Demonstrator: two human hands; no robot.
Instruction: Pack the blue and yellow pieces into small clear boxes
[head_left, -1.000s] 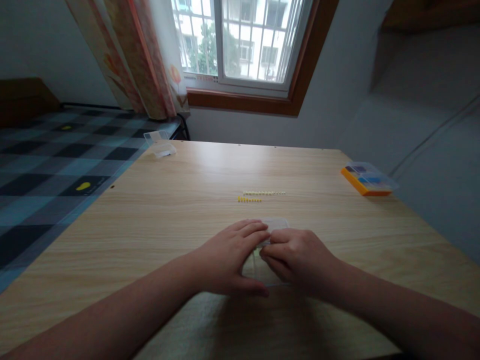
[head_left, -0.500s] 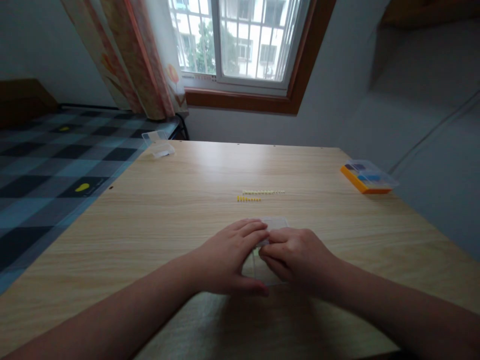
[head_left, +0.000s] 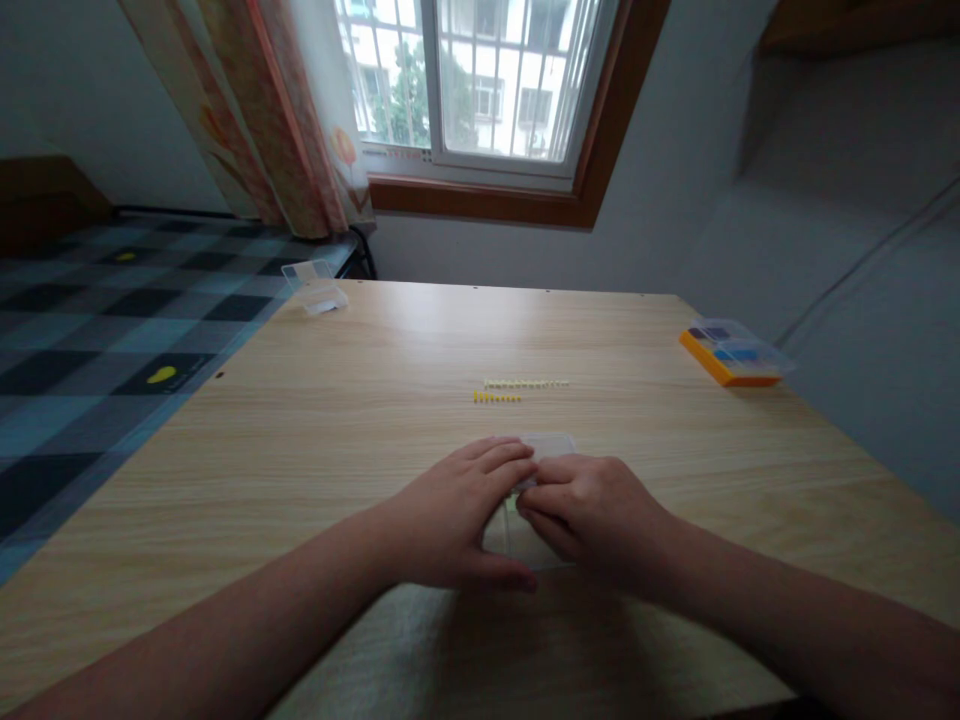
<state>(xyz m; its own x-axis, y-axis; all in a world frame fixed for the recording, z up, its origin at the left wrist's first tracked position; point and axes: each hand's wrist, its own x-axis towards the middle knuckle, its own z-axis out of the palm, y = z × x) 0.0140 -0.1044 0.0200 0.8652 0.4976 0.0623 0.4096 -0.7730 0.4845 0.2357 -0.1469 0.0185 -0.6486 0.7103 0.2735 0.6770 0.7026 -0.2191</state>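
Observation:
A small clear plastic box point(head_left: 550, 444) lies on the wooden table point(head_left: 360, 420) in front of me, mostly covered by both hands. My left hand point(head_left: 457, 510) rests on its left side, fingers laid over the lid and thumb against the near edge. My right hand point(head_left: 592, 515) has curled fingers that pinch at the box's middle, where a bit of green shows. Beyond the box lie two short rows of small beads: a pale row point(head_left: 526, 383) and a shorter yellow row point(head_left: 496, 398).
An orange tray with a clear lid point(head_left: 731, 355) sits near the table's right edge. Another small clear box point(head_left: 313, 285), lid up, stands at the far left corner. A checked bed cover point(head_left: 90, 340) lies left of the table. A window and curtain are behind.

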